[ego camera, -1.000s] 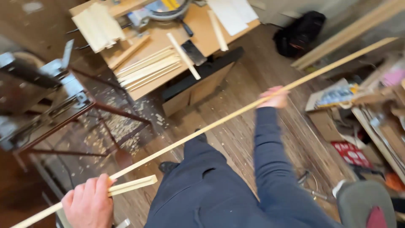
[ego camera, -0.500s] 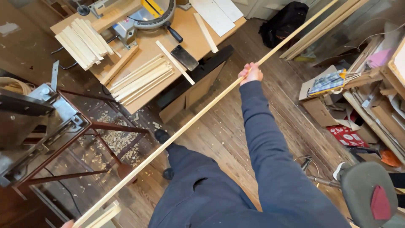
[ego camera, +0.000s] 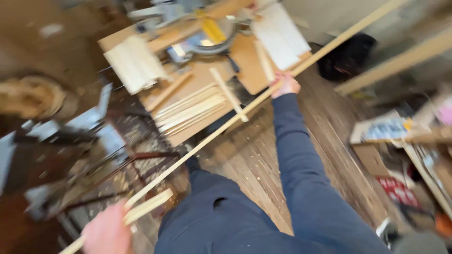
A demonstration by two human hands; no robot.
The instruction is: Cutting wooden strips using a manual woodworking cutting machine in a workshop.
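Head view: 2 hands (left hand (ego camera: pixel 106 233), right hand (ego camera: pixel 285 84)) grip 1 long wooden strip (ego camera: pixel 226 124).

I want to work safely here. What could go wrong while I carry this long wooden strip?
The long strip, held by the right hand and left hand, reaches far past both hands; its far end could strike the leaning boards. It passes just above the loose slats on the saw bench and might sweep them off. Sawdust on the floor could be slippery.

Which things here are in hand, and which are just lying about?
In hand:
long wooden strip, held by left hand and right hand
short wood piece, in the left hand too

Lying about:
miter saw
stacked trim
white boards
black bag
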